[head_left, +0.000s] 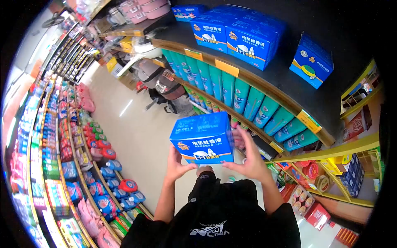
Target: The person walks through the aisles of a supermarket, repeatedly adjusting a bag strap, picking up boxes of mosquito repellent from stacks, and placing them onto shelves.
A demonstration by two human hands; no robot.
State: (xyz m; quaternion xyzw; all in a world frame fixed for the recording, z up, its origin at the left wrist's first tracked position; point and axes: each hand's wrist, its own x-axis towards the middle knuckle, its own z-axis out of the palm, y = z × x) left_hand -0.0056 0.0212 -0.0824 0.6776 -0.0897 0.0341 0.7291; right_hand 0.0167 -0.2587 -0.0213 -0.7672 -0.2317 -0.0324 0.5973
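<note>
Box (pixel 201 142), blue, is held up in front of the person's torso, in the aisle and off the shelf. Printed front, with white Chinese characters, and top both face the camera; box slightly tilted in view.

Left hand (pixel 179 163): part-open, curved round the lower left side of the box; thumb lies along the lower front edge, fingers mostly hidden behind. Right hand (pixel 250 156): opened wider, thumb at the lower right corner, fingers up along the right side, partly blurred; finger contact there cannot be fully resolved. Box supported between the two hands.

Below the hands: black shirt (pixel 215 225) with a pale print. Beneath and to the left of the box: pale floor (pixel 142 124).

Beyond the box: shelf unit with a dark top (pixel 281 68). On it, a group of similar blue boxes (pixel 239 35) side by side; one separate blue box (pixel 311 62) stands to their right. Tier beneath: row of teal cans (pixel 241 95), close together, behind a rail with yellow labels (pixel 227 67).

Left of the aisle: curved tiers of packaged goods, including blue bottles (pixel 129 201) and a red pack (pixel 128 185). Far end of the dark top: pink containers (pixel 153 8).
</note>
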